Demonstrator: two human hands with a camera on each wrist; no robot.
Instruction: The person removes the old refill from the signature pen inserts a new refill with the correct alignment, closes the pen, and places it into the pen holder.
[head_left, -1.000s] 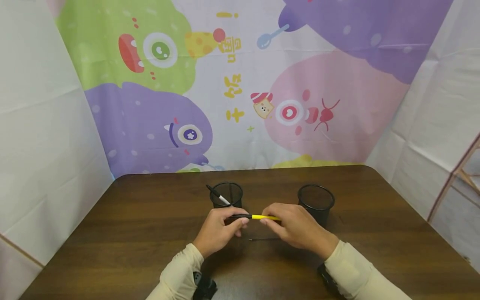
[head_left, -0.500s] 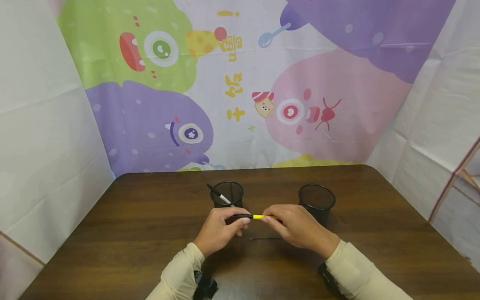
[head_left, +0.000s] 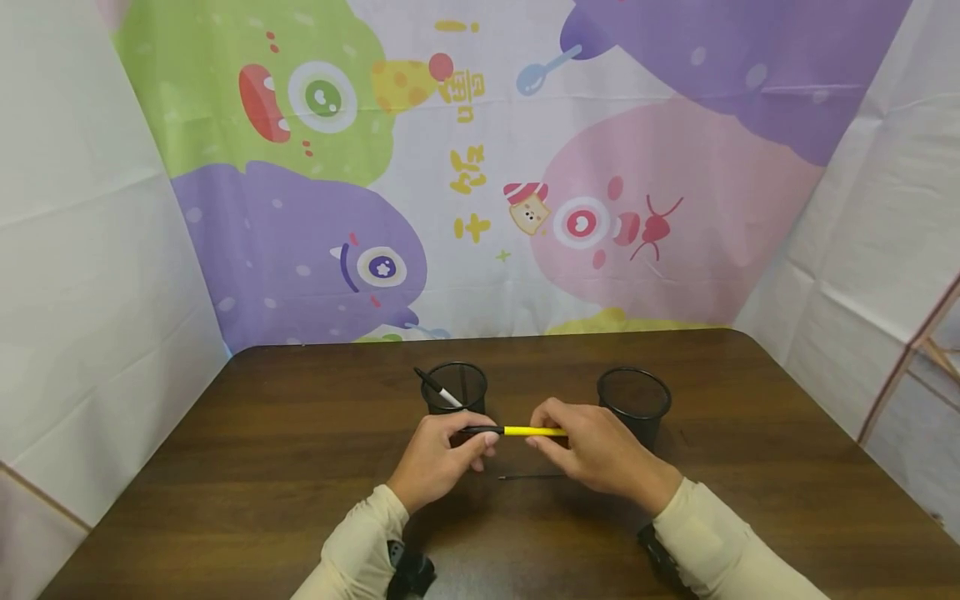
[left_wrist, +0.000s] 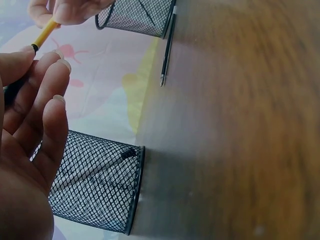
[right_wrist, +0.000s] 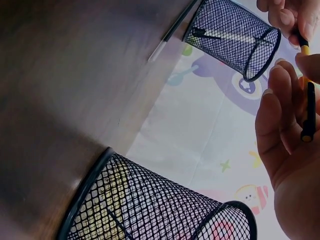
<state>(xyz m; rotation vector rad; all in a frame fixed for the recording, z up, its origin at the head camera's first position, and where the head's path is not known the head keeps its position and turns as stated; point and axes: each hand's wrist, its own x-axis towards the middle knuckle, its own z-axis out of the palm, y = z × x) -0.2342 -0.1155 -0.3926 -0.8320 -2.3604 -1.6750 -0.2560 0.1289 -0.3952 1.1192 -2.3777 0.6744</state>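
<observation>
Held level between both hands, over the middle of the table, is a yellow-and-black pen [head_left: 517,431]. My left hand [head_left: 435,460] pinches its black part between thumb and fingers. The right hand [head_left: 611,454] grips the yellow barrel, thumb [right_wrist: 309,66] laid across it; a black clip end [right_wrist: 308,115] shows below that thumb in the right wrist view. A thin pen refill [left_wrist: 169,50] lies on the tabletop below the hands, partly hidden by the right one in the head view.
Behind the left hand stands a black mesh pen cup [head_left: 483,398] with a black-and-white pen [head_left: 438,387] leaning in it. Another black mesh cup [head_left: 641,427] stands just behind the right hand. A printed cloth [head_left: 480,292] hangs at the far edge of the brown table [head_left: 300,433].
The right thumb and index finger closed up toward the black part, then spread and shifted slightly right, showing more yellow barrel. My left hand stays nearly still.
</observation>
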